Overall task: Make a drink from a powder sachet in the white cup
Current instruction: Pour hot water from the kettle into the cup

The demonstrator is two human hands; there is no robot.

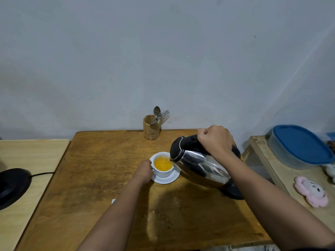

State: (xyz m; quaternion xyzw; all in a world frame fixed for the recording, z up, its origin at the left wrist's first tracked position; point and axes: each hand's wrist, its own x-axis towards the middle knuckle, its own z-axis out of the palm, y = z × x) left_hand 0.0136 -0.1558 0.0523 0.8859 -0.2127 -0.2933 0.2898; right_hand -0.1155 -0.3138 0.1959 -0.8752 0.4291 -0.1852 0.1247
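The white cup (164,173) stands on a white saucer (165,180) in the middle of the wooden table (90,178). Orange liquid fills much of the cup. My left hand (144,170) grips the cup at its left side, where the handle is hidden. My right hand (215,140) is closed on the black handle of a steel kettle (201,167). The kettle is tilted left, its spout at the cup's right rim. A small white corner of paper (113,201), perhaps the sachet, shows beside my left forearm.
A wooden holder (151,130) with spoons and a fork stands at the table's back edge. The black kettle base (12,187) with its cord lies on the lighter table at left. At right, a shelf carries a blue-lidded container (299,145) and a pink plush toy (310,192).
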